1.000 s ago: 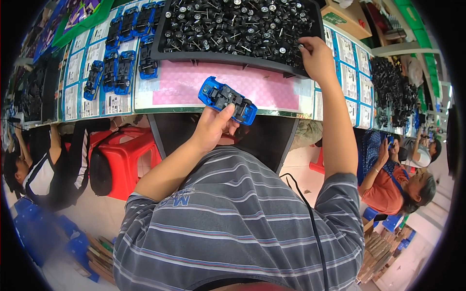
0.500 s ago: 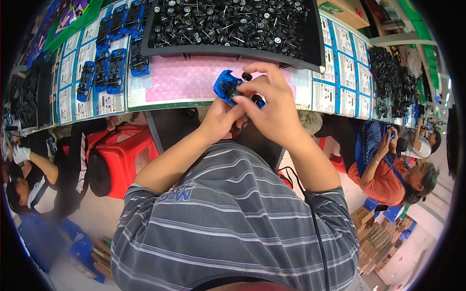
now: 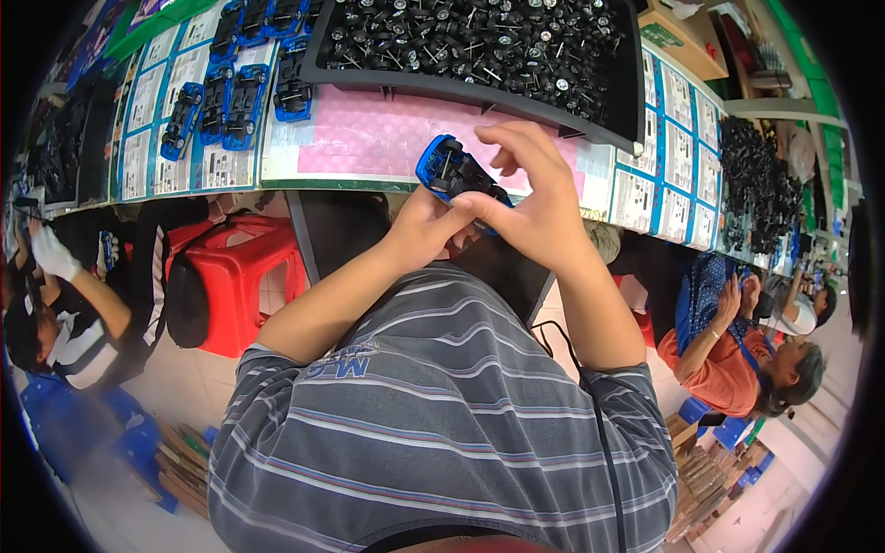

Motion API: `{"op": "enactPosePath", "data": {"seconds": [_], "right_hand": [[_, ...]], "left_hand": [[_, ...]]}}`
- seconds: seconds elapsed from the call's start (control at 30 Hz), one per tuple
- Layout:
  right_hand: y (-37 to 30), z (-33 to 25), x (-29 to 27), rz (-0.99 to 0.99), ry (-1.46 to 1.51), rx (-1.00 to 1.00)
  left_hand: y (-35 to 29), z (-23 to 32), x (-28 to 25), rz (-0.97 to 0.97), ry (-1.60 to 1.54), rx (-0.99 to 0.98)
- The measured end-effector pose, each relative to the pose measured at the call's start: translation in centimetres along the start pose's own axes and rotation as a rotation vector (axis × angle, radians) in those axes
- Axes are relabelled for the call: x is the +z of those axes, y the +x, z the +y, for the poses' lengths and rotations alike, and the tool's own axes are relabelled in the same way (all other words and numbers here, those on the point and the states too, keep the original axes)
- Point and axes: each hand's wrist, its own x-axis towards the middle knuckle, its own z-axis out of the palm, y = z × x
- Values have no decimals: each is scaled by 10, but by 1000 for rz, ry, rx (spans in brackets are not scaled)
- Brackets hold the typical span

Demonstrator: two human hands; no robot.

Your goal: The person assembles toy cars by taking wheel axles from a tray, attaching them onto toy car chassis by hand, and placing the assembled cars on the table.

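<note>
A blue toy car is held belly up, its black underside and a wheel at the far end showing. My left hand is closed around the car's near side, its fingers partly hidden beneath. The thumb of my right hand rests against the car's near part, while the other fingers are lifted and apart from it, slightly bent. Beyond both hands stands a black tray heaped with small black wheels on metal axles.
Several upturned blue toy cars lie on the table at the left. Pink bubble wrap lies before the tray. More black parts are piled at the right. A red stool stands at the left; co-workers sit on both sides.
A wheel that stood out at the car's far end now lies in line with its underside. My right fingers have lifted off the car and spread. The view has shifted slightly.
</note>
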Motion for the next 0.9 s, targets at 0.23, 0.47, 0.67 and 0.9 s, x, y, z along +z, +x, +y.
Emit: {"op": "enactPosePath", "data": {"seconds": [0.23,0.47,0.67,0.9], "right_hand": [[-1,2,31,83,-190,-103],[-8,2,33,103,-200,-80],[-4,-2,27,74,-262,-140],[-14,34,-9,230,-219,3]], "left_hand": [[2,-12,-2,9,79,94],[3,-20,-5,-25,77,76],[0,-15,-8,-83,67,103],[-19,-4,-29,110,-28,230]]}}
